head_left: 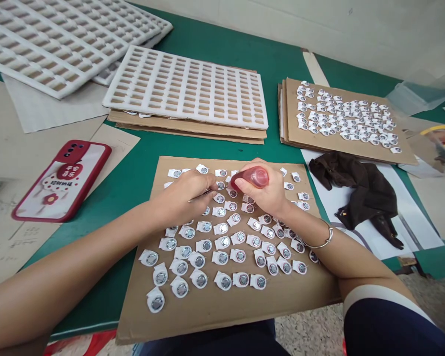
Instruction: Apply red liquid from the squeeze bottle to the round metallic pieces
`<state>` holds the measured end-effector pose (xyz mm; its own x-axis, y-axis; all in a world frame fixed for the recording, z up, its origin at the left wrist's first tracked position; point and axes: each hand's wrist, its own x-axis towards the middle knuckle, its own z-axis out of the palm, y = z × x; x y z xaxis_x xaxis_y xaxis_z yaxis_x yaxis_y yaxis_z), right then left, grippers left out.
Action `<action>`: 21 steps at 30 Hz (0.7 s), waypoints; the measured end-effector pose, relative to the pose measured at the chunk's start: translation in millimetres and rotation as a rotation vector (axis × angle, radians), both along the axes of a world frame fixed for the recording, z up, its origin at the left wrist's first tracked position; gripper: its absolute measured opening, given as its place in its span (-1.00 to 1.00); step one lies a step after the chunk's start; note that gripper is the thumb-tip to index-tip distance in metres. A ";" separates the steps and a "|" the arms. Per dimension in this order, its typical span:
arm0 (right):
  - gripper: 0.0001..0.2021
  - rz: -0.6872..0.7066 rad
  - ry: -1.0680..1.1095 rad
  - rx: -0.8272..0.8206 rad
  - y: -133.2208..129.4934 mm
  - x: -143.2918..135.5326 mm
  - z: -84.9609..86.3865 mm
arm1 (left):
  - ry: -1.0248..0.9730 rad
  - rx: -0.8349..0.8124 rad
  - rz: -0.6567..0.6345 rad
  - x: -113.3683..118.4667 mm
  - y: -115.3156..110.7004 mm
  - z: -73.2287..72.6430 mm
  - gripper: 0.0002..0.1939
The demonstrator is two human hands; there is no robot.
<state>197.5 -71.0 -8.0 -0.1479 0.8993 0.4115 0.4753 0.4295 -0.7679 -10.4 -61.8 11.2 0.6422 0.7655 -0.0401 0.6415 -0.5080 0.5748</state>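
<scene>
My left hand is closed on a slim metal tool, apparently tweezers, mostly hidden by the fingers. My right hand grips a translucent red squeeze bottle, tilted with its narrow end towards the left hand. Both hands are above a brown cardboard sheet. Spread over this sheet are many small white fabric pieces, each with a round silvery metal disc. Between the hands, a white piece with a disc lies near the bottle's nozzle; whether either tool touches it I cannot tell.
White slotted trays are stacked at the back left. Another white slotted tray rests on cardboard behind the sheet. A second cardboard stack holds similar pieces. A red-cased phone lies left, dark brown cloth right.
</scene>
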 end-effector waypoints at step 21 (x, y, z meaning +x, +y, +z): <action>-0.83 0.019 0.024 -0.027 -0.6 -0.4 0.8 | -0.023 -0.091 0.037 -2.5 2.0 -1.9 -0.87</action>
<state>197.1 -71.6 -7.2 -0.1556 0.9072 0.3909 0.4489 0.4174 -0.7901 -12.9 -59.7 9.3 0.6153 0.7824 -0.0963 0.6450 -0.4295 0.6320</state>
